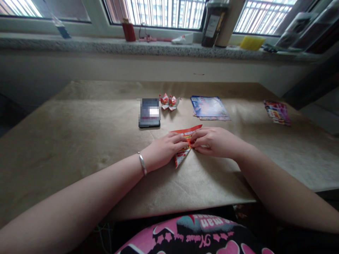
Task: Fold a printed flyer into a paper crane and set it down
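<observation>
A red, orange and white printed paper (182, 155), folded to a pointed shape, lies on the table between my hands. My left hand (169, 146) rests over its left part, fingers close together and pressed on the paper, with the thumb hidden. From the right, my right hand (212, 141) pinches the paper's right side near its middle crease. Just behind stand small folded red and white paper figures (169, 101), side by side. To their left is a phone (149, 113), its screen blurred out.
A stack of blue printed sheets (210, 107) lies behind my right hand. More colourful printed papers (277, 113) sit at the table's (79, 141) far right. On the windowsill (92, 45) are a red container (129, 31), a dark jar (213, 26) and a yellow block (251, 43).
</observation>
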`<action>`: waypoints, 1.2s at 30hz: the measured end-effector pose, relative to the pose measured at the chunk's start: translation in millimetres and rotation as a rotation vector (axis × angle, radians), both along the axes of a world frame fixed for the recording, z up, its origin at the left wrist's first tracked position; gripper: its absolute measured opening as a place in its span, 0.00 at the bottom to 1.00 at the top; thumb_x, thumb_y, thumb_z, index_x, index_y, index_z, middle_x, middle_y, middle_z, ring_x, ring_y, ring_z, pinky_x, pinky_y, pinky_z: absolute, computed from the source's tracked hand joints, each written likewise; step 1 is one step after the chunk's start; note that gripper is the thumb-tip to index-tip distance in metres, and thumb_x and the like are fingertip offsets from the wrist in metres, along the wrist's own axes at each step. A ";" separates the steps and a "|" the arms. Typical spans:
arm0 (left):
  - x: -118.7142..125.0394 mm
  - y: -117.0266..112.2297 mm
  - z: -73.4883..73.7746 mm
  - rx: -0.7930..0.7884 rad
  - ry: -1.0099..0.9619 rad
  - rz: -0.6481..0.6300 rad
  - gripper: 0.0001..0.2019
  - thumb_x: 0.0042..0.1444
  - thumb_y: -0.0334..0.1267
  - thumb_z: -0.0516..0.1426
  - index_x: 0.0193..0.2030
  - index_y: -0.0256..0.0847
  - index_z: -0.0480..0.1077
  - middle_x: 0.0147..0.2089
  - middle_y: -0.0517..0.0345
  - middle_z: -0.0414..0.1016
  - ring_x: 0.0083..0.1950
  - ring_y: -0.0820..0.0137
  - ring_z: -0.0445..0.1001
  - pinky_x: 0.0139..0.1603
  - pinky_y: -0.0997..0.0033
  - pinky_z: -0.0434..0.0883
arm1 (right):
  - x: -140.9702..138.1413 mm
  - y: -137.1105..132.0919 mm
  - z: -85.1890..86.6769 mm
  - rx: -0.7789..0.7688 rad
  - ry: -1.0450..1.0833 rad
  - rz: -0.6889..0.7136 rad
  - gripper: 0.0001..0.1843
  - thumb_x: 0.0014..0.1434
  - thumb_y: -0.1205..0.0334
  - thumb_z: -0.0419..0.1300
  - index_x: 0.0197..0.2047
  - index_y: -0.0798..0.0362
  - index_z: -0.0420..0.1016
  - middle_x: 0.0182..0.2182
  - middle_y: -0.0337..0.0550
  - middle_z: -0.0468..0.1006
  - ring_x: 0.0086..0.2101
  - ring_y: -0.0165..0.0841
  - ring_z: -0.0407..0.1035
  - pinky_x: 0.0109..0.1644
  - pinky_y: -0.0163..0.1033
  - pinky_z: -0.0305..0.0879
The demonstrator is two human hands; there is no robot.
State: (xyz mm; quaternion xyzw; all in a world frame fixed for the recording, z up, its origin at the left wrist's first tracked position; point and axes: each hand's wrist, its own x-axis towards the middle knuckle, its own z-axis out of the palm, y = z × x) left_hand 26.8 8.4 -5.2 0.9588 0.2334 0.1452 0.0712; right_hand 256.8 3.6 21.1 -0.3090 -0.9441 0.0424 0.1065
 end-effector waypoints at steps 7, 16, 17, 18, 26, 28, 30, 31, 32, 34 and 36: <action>1.7 3.2 -1.6 -0.059 -0.044 -0.008 0.14 0.63 0.31 0.50 0.53 0.41 0.69 0.54 0.54 0.70 0.56 0.69 0.65 0.59 0.64 0.65 | 1.6 -1.1 0.3 -0.013 -0.034 -0.048 0.09 0.57 0.64 0.58 0.37 0.45 0.80 0.40 0.37 0.80 0.40 0.33 0.73 0.44 0.37 0.66; -1.3 1.7 0.9 -0.018 0.015 -0.029 0.20 0.62 0.28 0.49 0.59 0.51 0.65 0.51 0.54 0.71 0.57 0.67 0.66 0.57 0.62 0.66 | 3.1 1.2 -0.4 -0.091 0.016 -0.060 0.08 0.56 0.64 0.58 0.36 0.47 0.80 0.39 0.38 0.81 0.36 0.31 0.74 0.40 0.35 0.66; -1.4 1.4 0.9 -0.014 0.025 -0.027 0.21 0.62 0.27 0.50 0.59 0.50 0.64 0.51 0.54 0.71 0.57 0.67 0.65 0.57 0.62 0.66 | 3.6 1.8 -0.6 -0.104 0.024 -0.056 0.08 0.56 0.64 0.58 0.36 0.47 0.80 0.39 0.38 0.81 0.36 0.30 0.74 0.40 0.35 0.67; -1.5 1.2 1.0 -0.011 0.034 -0.025 0.21 0.62 0.27 0.50 0.59 0.50 0.64 0.52 0.54 0.71 0.57 0.67 0.65 0.57 0.62 0.66 | 4.1 2.2 -0.7 -0.109 0.029 -0.053 0.08 0.56 0.64 0.58 0.36 0.47 0.80 0.39 0.37 0.81 0.36 0.30 0.74 0.40 0.35 0.67; -0.6 0.5 5.5 0.032 0.097 -0.039 0.20 0.62 0.28 0.50 0.59 0.48 0.64 0.53 0.54 0.69 0.55 0.66 0.66 0.54 0.63 0.67 | 3.3 2.2 -1.0 -0.089 0.016 -0.052 0.09 0.57 0.63 0.58 0.36 0.47 0.81 0.39 0.37 0.81 0.38 0.32 0.75 0.42 0.36 0.67; -0.6 0.2 6.6 0.050 0.124 -0.037 0.20 0.62 0.28 0.50 0.59 0.47 0.64 0.53 0.54 0.70 0.53 0.66 0.68 0.51 0.64 0.69 | 3.3 2.2 -1.5 -0.083 0.018 -0.060 0.09 0.57 0.63 0.58 0.36 0.47 0.81 0.39 0.36 0.81 0.38 0.32 0.75 0.42 0.36 0.67; -0.7 -0.2 6.7 0.060 0.139 -0.031 0.20 0.62 0.29 0.50 0.59 0.47 0.64 0.53 0.54 0.69 0.51 0.66 0.69 0.50 0.65 0.69 | 3.4 2.0 -1.9 -0.077 0.019 -0.068 0.09 0.57 0.63 0.58 0.36 0.47 0.81 0.39 0.36 0.81 0.37 0.31 0.75 0.42 0.36 0.67; -0.8 -0.4 6.6 0.065 0.138 -0.028 0.20 0.62 0.29 0.50 0.59 0.48 0.63 0.53 0.54 0.69 0.51 0.66 0.70 0.50 0.65 0.70 | 3.4 1.7 -2.0 -0.072 0.019 -0.071 0.09 0.57 0.63 0.59 0.36 0.46 0.81 0.39 0.36 0.81 0.37 0.31 0.75 0.41 0.35 0.67; -0.9 -0.6 6.4 0.071 0.137 -0.026 0.19 0.62 0.29 0.50 0.59 0.48 0.63 0.54 0.54 0.69 0.51 0.66 0.70 0.50 0.65 0.70 | 3.3 1.3 -1.8 -0.063 0.016 -0.073 0.08 0.57 0.63 0.59 0.35 0.46 0.81 0.39 0.35 0.81 0.37 0.31 0.75 0.41 0.35 0.67; -0.9 -1.3 6.1 0.085 0.141 -0.022 0.19 0.62 0.30 0.50 0.59 0.48 0.63 0.54 0.54 0.69 0.52 0.66 0.70 0.50 0.65 0.70 | 2.8 0.1 -0.9 -0.032 0.000 -0.067 0.09 0.57 0.63 0.59 0.35 0.46 0.81 0.39 0.35 0.81 0.37 0.31 0.75 0.40 0.35 0.66; -0.4 -2.1 6.5 0.100 0.150 -0.020 0.19 0.62 0.30 0.50 0.59 0.47 0.63 0.54 0.52 0.69 0.52 0.65 0.70 0.49 0.65 0.70 | 1.8 -1.3 0.8 0.009 -0.023 -0.053 0.09 0.57 0.64 0.57 0.35 0.46 0.81 0.39 0.35 0.81 0.38 0.31 0.74 0.40 0.35 0.66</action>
